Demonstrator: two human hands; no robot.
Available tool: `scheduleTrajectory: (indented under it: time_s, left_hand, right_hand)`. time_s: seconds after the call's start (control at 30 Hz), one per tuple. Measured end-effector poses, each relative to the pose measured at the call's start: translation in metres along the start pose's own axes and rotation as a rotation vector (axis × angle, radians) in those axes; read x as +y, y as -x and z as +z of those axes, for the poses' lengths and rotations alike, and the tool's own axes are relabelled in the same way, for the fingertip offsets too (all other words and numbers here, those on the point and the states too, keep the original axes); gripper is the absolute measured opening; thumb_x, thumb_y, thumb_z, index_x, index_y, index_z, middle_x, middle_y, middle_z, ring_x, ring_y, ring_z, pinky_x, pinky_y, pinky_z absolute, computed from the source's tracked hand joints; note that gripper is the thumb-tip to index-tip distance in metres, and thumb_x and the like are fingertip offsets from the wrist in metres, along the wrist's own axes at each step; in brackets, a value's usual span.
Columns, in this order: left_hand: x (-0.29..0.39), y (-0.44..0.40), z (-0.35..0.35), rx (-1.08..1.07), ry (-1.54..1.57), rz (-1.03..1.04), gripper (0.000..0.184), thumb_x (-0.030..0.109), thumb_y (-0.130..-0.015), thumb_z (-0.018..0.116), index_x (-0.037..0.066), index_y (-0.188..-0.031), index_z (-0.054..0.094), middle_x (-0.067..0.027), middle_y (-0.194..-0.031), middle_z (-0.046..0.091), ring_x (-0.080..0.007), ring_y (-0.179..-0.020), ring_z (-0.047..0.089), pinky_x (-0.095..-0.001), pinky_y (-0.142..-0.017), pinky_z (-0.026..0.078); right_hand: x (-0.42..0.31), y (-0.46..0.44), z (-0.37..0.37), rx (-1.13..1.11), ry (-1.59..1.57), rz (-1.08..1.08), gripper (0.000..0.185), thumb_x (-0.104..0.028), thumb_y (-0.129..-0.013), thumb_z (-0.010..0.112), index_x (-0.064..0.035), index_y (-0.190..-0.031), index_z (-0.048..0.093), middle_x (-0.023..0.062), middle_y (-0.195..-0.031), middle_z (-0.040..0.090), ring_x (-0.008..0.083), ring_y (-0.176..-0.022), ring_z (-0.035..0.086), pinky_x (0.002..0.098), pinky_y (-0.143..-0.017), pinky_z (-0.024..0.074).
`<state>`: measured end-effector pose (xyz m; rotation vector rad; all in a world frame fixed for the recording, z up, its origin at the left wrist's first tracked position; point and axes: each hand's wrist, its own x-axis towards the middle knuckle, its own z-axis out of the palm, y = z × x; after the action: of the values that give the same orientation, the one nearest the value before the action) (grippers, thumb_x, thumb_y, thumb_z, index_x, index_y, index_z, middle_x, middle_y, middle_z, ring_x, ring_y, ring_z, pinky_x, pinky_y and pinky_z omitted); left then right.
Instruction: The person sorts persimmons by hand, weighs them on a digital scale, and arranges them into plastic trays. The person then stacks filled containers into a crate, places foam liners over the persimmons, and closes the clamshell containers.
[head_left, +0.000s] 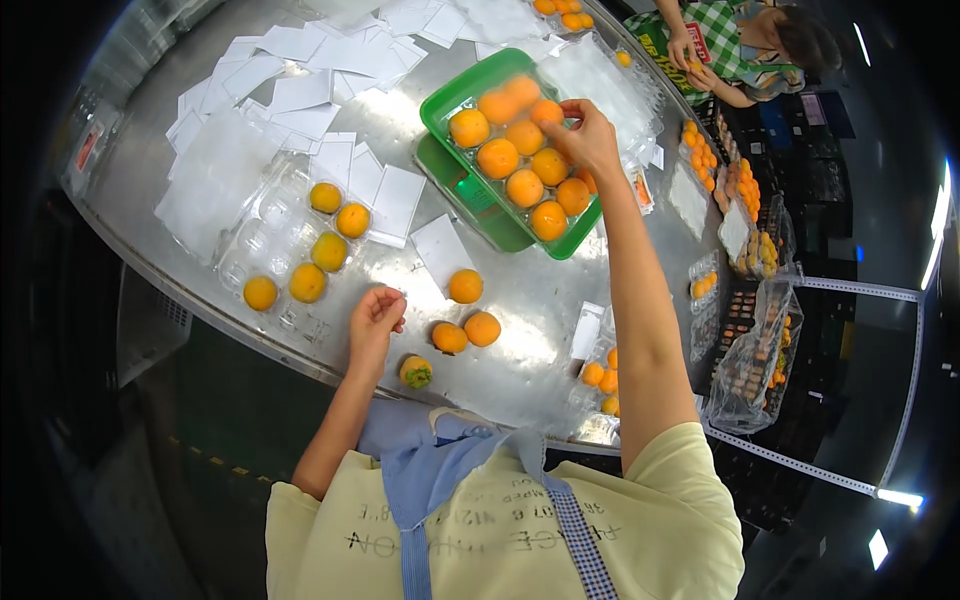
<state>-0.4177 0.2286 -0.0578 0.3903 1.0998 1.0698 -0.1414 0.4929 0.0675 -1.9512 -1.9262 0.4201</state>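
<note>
My right hand (588, 138) reaches over a green tray (432, 108), its thumb and fingers closed on a persimmon (546, 112) at the tray's edge. More persimmons (497, 158) fill that tray in rows. Beneath it, offset toward me, sits a second green tray (500, 232). My left hand (374, 322) hovers low over the metal table with fingers curled, and nothing shows in them. Near it lie several loose persimmons (465, 286), one (416, 372) with its green leafy cap showing. To its left, a clear plastic tray (265, 225) has several yellower persimmons on and beside it.
White cards (300, 92) lie scattered across the far left of the metal table (520, 370). Stacked clear trays (610, 90) stand beyond the green tray. A co-worker (745, 50) in a green checked apron handles fruit at upper right. More packed fruit (750, 190) lines the right side.
</note>
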Motion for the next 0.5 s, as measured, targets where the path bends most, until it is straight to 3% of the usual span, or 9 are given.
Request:
scheduleTrajectory:
  time_s: [0.03, 0.13, 0.23, 0.33, 0.5]
  left_hand:
    - [-0.001, 0.000, 0.000, -0.001, 0.000, -0.003, 0.009, 0.007, -0.087, 0.062, 0.006, -0.095, 0.057, 0.0012, -0.079, 0.057, -0.0058, -0.066, 0.050, -0.0192, -0.058, 0.041]
    - [0.003, 0.002, 0.005, 0.013, -0.029, -0.028, 0.009, 0.007, -0.087, 0.062, 0.006, -0.094, 0.057, 0.0012, -0.080, 0.057, -0.0059, -0.066, 0.050, -0.0193, -0.058, 0.041]
    - [0.003, 0.004, 0.006, -0.018, -0.017, -0.014, 0.010, 0.009, -0.087, 0.062, 0.006, -0.096, 0.059, 0.0014, -0.080, 0.057, -0.0057, -0.066, 0.050, -0.0193, -0.059, 0.041]
    - [0.003, 0.005, 0.004, -0.055, -0.035, -0.008, 0.012, 0.013, -0.089, 0.060, 0.006, -0.099, 0.061, 0.0017, -0.082, 0.057, -0.0059, -0.068, 0.051, -0.0195, -0.060, 0.041]
    - [0.001, 0.008, -0.004, -0.062, -0.029, 0.021, 0.012, 0.012, -0.089, 0.061, 0.006, -0.099, 0.063, 0.0030, -0.078, 0.057, -0.0050, -0.068, 0.051, -0.0197, -0.060, 0.041]
  right_hand:
    - [0.005, -0.001, 0.001, -0.013, -0.004, -0.008, 0.048, -0.033, -0.070, 0.074, -0.0017, -0.105, 0.064, 0.0119, -0.100, 0.068, 0.0242, -0.084, 0.064, 0.0350, -0.078, 0.0497]
    - [0.012, -0.004, 0.003, 0.004, 0.050, -0.088, 0.051, -0.038, -0.071, 0.073, -0.0027, -0.108, 0.066, 0.0100, -0.098, 0.068, 0.0164, -0.075, 0.060, 0.0297, -0.071, 0.0499]
    - [0.006, -0.002, 0.000, -0.044, 0.078, -0.015, 0.050, -0.037, -0.074, 0.071, -0.0035, -0.110, 0.066, 0.0119, -0.099, 0.068, 0.0190, -0.078, 0.062, 0.0312, -0.073, 0.0503]
    - [0.007, 0.006, -0.001, 0.087, 0.130, -0.114, 0.050, -0.038, -0.075, 0.071, -0.0047, -0.112, 0.066, 0.0127, -0.102, 0.067, 0.0204, -0.083, 0.062, 0.0317, -0.074, 0.0502]
    - [0.008, 0.042, -0.013, 0.217, -0.053, -0.223, 0.030, -0.019, -0.082, 0.069, -0.0051, -0.109, 0.066, 0.0070, -0.103, 0.066, 0.0134, -0.086, 0.059, 0.0260, -0.072, 0.0482]
